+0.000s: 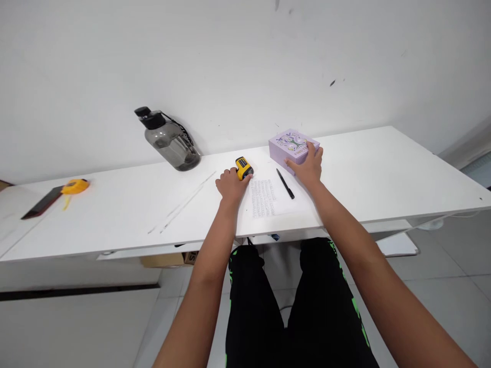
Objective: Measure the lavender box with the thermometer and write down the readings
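My left hand is closed round a small yellow and black handheld device, its thumb at the near end. The device lies at the desk's middle, just above a sheet of paper with rows of handwriting. With thumb and fingers spread across its near right corner, my right hand grips a lilac box. The box sits close to the wall and has a tree-like print on its lid. Between the two hands, a black pen lies slanting over the paper.
A grey see-through bottle with a black cap stands at the wall, left of my hands. Farther left, a yellow tape measure rests by a dark flat object. The white desk ends just before my knees. Beneath it is a cardboard box.
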`<state>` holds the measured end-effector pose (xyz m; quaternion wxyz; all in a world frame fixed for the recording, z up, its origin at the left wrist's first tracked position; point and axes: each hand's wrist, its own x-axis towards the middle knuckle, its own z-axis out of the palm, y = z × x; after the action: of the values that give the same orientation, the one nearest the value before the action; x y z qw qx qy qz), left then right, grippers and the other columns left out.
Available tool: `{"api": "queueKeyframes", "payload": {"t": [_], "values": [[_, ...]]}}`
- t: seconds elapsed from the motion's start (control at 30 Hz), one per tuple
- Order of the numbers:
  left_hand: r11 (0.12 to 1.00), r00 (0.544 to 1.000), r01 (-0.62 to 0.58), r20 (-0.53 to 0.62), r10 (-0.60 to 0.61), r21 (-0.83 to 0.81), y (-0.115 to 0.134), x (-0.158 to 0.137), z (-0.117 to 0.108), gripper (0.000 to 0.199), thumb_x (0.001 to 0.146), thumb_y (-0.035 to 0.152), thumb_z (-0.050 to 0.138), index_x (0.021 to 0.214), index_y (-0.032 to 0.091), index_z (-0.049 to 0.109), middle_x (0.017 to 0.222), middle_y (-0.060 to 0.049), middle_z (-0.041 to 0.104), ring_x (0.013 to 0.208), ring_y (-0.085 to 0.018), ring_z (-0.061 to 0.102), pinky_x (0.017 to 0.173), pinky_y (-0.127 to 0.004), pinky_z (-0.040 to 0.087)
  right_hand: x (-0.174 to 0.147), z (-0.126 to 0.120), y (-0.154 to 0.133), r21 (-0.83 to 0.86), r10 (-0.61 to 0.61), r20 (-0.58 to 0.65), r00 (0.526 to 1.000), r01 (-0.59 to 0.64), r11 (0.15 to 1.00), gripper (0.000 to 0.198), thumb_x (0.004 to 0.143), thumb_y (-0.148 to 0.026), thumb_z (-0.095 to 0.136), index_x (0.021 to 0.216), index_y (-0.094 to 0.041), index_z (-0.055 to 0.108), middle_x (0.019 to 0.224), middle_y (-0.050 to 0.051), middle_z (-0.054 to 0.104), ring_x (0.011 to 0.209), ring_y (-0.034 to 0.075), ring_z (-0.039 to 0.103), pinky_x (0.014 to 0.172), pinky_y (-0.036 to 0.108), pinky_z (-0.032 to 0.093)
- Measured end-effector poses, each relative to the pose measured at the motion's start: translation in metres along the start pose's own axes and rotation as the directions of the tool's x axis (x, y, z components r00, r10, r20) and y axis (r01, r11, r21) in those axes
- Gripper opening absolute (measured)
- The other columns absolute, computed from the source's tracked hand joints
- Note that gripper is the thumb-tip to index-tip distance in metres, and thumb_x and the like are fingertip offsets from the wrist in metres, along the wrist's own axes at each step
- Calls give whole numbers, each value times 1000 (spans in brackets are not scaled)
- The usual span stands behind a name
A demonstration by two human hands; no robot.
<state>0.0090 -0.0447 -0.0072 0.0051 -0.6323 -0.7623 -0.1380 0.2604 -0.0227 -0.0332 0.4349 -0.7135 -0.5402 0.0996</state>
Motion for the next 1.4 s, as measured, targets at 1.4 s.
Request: {"api": "queueKeyframes", "payload": {"t": [1.4], "values": [[922, 920, -327, -292, 261, -208, 5, -3, 12, 32, 101, 43, 45, 110, 23, 69, 123, -9, 67, 121, -29, 51, 99, -42, 42, -40, -4, -42, -279, -63, 404, 913, 188, 942, 89, 88, -53, 61, 157, -14, 21, 129, 19, 66, 110, 35, 66, 85, 40, 46]]}}
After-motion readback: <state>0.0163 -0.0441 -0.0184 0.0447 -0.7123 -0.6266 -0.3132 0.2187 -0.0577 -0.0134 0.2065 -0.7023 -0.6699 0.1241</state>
